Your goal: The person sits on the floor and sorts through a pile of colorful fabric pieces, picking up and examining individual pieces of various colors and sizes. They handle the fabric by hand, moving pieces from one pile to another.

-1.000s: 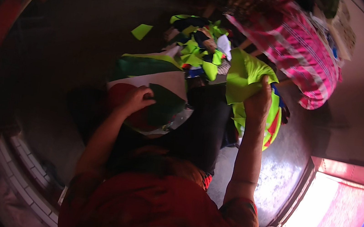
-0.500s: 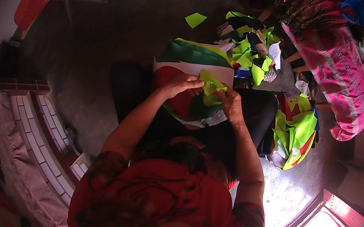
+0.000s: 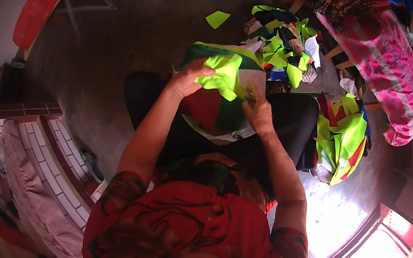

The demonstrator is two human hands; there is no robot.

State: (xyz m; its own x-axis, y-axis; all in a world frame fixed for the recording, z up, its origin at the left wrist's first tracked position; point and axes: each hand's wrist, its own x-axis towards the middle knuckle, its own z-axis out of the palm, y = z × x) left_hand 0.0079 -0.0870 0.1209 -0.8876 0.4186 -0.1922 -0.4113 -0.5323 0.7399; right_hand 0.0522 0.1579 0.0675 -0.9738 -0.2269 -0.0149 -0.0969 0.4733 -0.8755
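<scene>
My left hand is closed on a neon yellow-green cloth piece, gripping its left side while the rest fans out to the right. To the right of that cloth is my right hand, its fingers curled together; what they hold, if anything, I cannot make out. Under both hands a rounded patchwork bundle of green, white and red cloth rests on my lap between my dark-trousered thighs.
A heap of fabric scraps lies ahead to the right, with a single yellow-green scrap left of it. By my right knee sits another scrap pile. Pink checked cloth hangs at far right; a red chair stands far left.
My left hand has moved up and left with the yellow-green cloth, which is now spread wider. The right hand has come off the cloth's right edge and turned its fingers inward.
</scene>
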